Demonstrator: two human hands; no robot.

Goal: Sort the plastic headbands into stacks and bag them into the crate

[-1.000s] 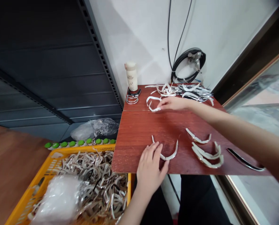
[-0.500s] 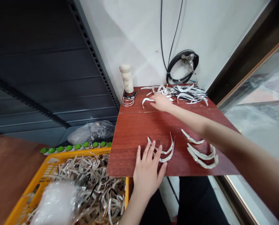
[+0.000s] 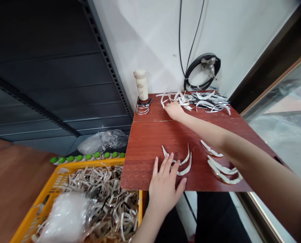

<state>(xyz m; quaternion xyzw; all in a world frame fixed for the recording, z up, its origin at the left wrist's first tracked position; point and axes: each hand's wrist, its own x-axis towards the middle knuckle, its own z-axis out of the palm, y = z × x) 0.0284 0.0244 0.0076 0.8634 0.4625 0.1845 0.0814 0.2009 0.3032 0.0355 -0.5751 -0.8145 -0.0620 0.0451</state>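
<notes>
From the bottom edge, the left forearm (image 3: 150, 224) is slanting up to the left grip (image 3: 164, 185), a bare hand facing palm down near the lower centre, fingers (image 3: 162, 165) spreading upward, thumb (image 3: 181, 186) pointing right. The right arm (image 3: 223, 140) is stretching from the lower right to the upper centre, where the right grip (image 3: 174, 110) is bending its fingers leftward.

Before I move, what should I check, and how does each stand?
1. Left hand over the shiny white curved strips at front: ok.
2. Right hand at the thin white curved strip beside the black-and-white strip pile: ok.
3. Grip on that strip: cannot tell.
4. Cream cylindrical bottle upright: ok.
5. Right-front curved strips fully visible: not ok, right forearm hides part.
</notes>
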